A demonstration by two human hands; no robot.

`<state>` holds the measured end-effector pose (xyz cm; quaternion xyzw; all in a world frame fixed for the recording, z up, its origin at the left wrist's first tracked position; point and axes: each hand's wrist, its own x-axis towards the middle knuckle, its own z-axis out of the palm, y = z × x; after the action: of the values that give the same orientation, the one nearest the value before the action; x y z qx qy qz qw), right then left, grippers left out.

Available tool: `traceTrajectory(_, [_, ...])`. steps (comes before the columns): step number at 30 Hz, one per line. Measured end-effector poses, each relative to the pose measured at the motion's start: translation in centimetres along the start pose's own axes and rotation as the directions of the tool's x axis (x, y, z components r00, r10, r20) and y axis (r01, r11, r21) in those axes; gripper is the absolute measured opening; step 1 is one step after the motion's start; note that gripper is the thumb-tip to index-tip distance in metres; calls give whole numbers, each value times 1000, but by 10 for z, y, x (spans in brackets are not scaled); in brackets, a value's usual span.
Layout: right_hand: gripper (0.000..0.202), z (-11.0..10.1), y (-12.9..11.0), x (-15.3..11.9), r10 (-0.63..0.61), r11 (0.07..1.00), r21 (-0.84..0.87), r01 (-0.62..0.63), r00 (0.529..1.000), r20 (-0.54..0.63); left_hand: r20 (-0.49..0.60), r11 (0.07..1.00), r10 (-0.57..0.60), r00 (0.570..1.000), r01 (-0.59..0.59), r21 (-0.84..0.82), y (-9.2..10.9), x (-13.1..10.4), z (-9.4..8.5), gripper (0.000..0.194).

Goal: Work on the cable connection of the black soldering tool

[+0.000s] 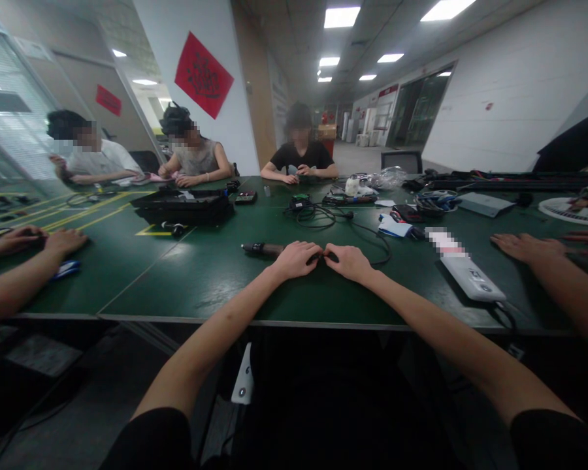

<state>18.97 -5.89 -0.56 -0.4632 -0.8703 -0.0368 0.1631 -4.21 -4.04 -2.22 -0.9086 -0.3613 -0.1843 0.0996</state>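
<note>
While a dark cylindrical tool [263, 250] is lying crosswise on the green table [176, 287], its right end running behind the nearer left hand [298, 260], that hand and the right hand [349, 261] are facing each other, curled, any pinch being indeterminable.

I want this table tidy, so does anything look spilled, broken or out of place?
Nothing looks spilled or plainly broken. The black cable looks untidy, though: it lies in loose, crossing loops on the green table, with one stretch curving round near the right hand.
</note>
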Motion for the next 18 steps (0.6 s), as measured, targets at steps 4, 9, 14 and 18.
traceTrajectory(4, [24, 0, 0, 0, 5, 1000, -5, -5, 1000, 2, 2, 999, -43, 999, 43, -2, 0, 0, 0, 20])
traceTrajectory(9, [22, 3, 3, 0, -14, 1000, -11, 13, 1000, -23, 2, 1000, -11, 1000, 11, 10, 0, 1, 1, 22])
traceTrajectory(14, [24, 3, 3, 0, -13, 1000, -15, 13, 1000, -17, 4, 999, -39, 999, 39, 8, 0, 1, 0, 22])
traceTrajectory(18, [26, 3, 1, 0, 6, 1000, -27, -6, 1000, -5, 13, 1000, 9, 1000, -9, -4, 0, 1, -1, 20])
